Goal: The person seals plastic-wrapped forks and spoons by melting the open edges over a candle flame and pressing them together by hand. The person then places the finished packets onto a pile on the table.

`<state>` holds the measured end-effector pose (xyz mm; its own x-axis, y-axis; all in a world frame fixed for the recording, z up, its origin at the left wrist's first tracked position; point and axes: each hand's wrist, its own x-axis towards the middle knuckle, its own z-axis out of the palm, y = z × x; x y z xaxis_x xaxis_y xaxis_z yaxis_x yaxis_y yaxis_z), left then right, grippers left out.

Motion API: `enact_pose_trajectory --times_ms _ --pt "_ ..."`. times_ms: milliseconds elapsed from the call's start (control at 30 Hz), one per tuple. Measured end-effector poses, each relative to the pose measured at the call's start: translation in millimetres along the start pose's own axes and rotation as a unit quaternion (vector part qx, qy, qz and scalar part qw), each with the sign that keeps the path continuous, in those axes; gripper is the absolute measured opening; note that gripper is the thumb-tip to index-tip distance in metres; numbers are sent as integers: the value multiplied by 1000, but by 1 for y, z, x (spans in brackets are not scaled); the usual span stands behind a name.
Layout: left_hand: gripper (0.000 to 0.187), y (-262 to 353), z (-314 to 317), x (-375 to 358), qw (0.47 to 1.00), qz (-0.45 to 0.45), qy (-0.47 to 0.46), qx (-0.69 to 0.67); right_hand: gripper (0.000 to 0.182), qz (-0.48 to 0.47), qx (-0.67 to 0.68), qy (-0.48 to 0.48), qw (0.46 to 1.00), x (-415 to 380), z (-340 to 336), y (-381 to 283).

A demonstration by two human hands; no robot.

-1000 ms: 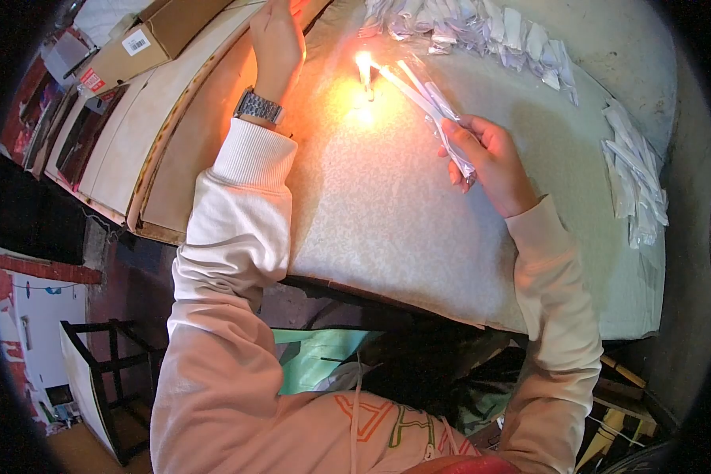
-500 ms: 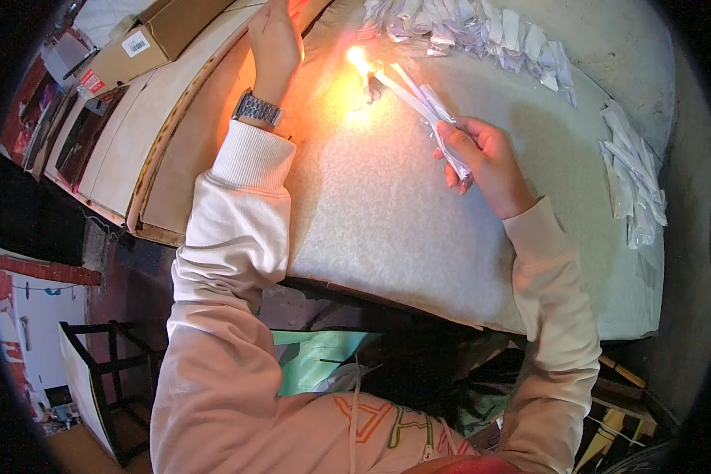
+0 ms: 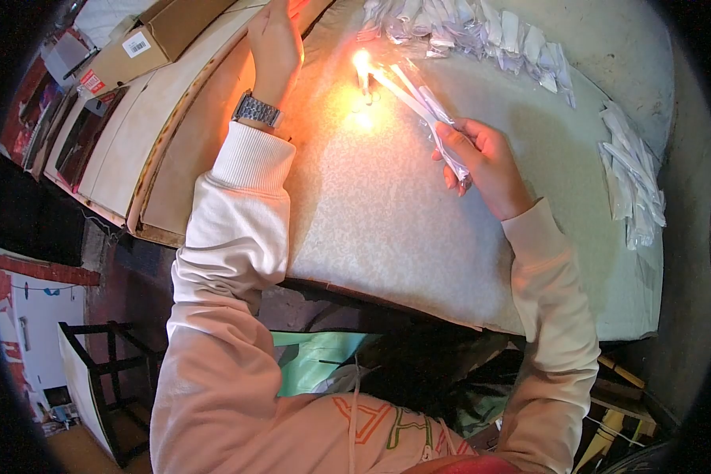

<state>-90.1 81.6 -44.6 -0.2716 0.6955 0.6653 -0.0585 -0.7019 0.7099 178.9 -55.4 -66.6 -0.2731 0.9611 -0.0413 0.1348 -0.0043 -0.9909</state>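
Note:
A small bright flame (image 3: 361, 60) burns on a short candle-like stub standing on the pale table (image 3: 387, 205). My right hand (image 3: 482, 154) pinches several thin white strips in clear plastic (image 3: 428, 107), their far ends pointing at the flame. The tip of one strip is close beside the flame; glare hides whether they touch. To the left of the flame, my left hand (image 3: 280, 35) is raised near the table's left side, a metal watch on its wrist. Its fingers run out of the top of the view, so its grip is hidden.
Wrapped white strips lie in a row (image 3: 466, 31) along the table's far edge, and another pile (image 3: 632, 174) sits at the right. A cardboard box (image 3: 138, 47) stands at the upper left. A dark-framed stool (image 3: 91, 387) is at the lower left.
The strips in my right hand have shifted very slightly left. The flame looks smaller and less spread, and the stub below it shows more clearly. My left hand has hardly moved.

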Motion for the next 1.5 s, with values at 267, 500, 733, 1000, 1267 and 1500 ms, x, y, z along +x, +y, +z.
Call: enact_pose_trajectory --times_ms 267,500,733,1000,1267,1500 --pt "40 4 1 -2 998 22 4 51 33 -9 6 -8 1000 1 1 0" --pt "43 1 0 0 999 18 -1 38 32 -1 -7 -24 1000 1 1 0" --pt "43 3 0 0 999 22 -4 45 31 1 -25 -40 999 2 -1 1" --pt "43 1 2 -1 1000 10 -1 -1 29 6 -30 -42 999 1 1 0" --pt "45 3 1 -1 1000 5 0 18 29 11 -36 -49 998 0 1 0" --pt "44 -1 -1 1 1000 1 -6 -12 28 8 -52 -66 996 -1 0 -3"
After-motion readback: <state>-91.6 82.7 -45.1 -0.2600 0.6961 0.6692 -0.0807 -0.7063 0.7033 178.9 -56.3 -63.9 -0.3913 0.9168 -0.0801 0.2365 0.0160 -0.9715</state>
